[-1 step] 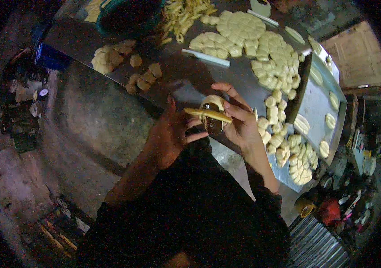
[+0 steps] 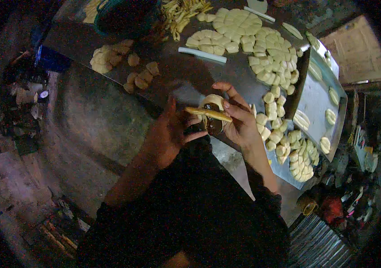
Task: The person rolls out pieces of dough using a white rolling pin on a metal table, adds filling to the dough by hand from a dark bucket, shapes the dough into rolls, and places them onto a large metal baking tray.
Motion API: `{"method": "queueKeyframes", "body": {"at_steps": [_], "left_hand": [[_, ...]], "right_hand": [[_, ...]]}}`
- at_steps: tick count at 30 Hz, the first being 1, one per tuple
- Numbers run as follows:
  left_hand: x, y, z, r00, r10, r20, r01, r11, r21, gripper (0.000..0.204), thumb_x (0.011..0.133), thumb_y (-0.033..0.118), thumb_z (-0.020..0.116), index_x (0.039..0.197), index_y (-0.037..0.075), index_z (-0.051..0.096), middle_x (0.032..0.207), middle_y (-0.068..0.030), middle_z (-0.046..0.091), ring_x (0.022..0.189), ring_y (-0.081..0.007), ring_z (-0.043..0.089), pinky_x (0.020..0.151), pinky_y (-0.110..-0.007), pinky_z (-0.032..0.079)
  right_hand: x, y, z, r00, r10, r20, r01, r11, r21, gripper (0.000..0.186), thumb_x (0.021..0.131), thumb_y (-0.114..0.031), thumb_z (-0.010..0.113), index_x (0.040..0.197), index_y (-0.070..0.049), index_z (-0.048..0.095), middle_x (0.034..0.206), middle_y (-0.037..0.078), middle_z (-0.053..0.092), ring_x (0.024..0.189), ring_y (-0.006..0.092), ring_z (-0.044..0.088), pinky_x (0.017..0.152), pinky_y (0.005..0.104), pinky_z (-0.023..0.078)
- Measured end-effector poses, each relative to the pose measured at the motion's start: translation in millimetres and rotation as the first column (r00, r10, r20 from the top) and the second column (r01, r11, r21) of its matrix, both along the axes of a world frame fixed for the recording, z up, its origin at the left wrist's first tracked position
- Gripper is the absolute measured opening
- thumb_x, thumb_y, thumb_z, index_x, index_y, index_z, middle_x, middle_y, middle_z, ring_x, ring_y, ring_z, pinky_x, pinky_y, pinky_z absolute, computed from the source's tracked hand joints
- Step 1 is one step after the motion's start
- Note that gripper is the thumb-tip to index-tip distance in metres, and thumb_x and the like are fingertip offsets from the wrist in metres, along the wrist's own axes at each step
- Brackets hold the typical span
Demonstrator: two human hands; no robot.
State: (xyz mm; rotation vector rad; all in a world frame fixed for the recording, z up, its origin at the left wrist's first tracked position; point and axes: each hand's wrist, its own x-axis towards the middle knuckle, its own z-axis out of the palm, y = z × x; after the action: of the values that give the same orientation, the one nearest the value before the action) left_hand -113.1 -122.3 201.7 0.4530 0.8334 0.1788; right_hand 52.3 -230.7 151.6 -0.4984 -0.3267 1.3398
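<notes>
Close in front of my body, both hands hold a pale piece of dough (image 2: 213,99) with glossy dark brown filling (image 2: 214,127) in it. A flat, light wooden stick (image 2: 208,113) lies across the filling, its right end against my right hand (image 2: 240,117). The fingers of that hand bend round the dough's right edge, one raised above it. My left hand (image 2: 166,129) is in shadow, its fingers under the dough's left side and its thumb pointing up. Which hand grips the stick is hard to see.
Cut dough pieces (image 2: 270,56) cover the dark table's far right. A metal tray (image 2: 308,96) with shaped dough stands right. White rods (image 2: 202,55) lie beyond my hands. Brown dough lumps (image 2: 141,80) sit left, by a dark green basin (image 2: 103,31) and dough strips (image 2: 179,18).
The view has shifted slightly, so the table and dough appear a little higher and further left. My hands and the filled dough look the same.
</notes>
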Motion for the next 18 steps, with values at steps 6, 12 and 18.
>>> {"method": "queueKeyframes", "body": {"at_steps": [6, 12, 18], "left_hand": [[-6, -47, -13, 0.989, -0.087, 0.123, 0.075, 0.992, 0.101, 0.054, 0.105, 0.051, 0.045, 0.130, 0.003, 0.051, 0.127, -0.0116, 0.059, 0.124, -0.0277, 0.057, 0.107, -0.052, 0.046], [20, -77, 1, 0.976, -0.117, 0.182, 0.075, 0.972, 0.224, 0.026, 0.099, 0.015, 0.064, 0.119, 0.005, 0.050, 0.123, -0.0135, 0.059, 0.119, -0.0290, 0.061, 0.100, -0.051, 0.053], [29, -59, 12, 0.900, -0.172, 0.400, 0.133, 0.983, 0.124, 0.020, 0.098, 0.012, 0.062, 0.114, 0.004, 0.053, 0.119, -0.0145, 0.061, 0.121, -0.0290, 0.059, 0.106, -0.047, 0.050]], "right_hand": [[8, -85, -3, 0.967, -0.028, 0.253, 0.069, 0.985, -0.155, 0.039, 0.101, -0.012, 0.059, 0.134, 0.003, 0.047, 0.119, 0.014, 0.063, 0.112, 0.0198, 0.064, 0.094, 0.0310, 0.054], [23, -122, 76, 0.541, 0.061, 0.839, 0.203, 0.959, -0.200, 0.032, 0.093, 0.004, 0.068, 0.122, 0.002, 0.056, 0.119, 0.014, 0.069, 0.112, 0.0188, 0.066, 0.099, 0.0324, 0.052], [24, -122, 122, 0.056, 0.068, 0.996, 0.397, 0.914, -0.085, 0.026, 0.090, 0.006, 0.068, 0.115, 0.001, 0.071, 0.119, 0.017, 0.072, 0.111, 0.0229, 0.068, 0.097, 0.0326, 0.053]]}}
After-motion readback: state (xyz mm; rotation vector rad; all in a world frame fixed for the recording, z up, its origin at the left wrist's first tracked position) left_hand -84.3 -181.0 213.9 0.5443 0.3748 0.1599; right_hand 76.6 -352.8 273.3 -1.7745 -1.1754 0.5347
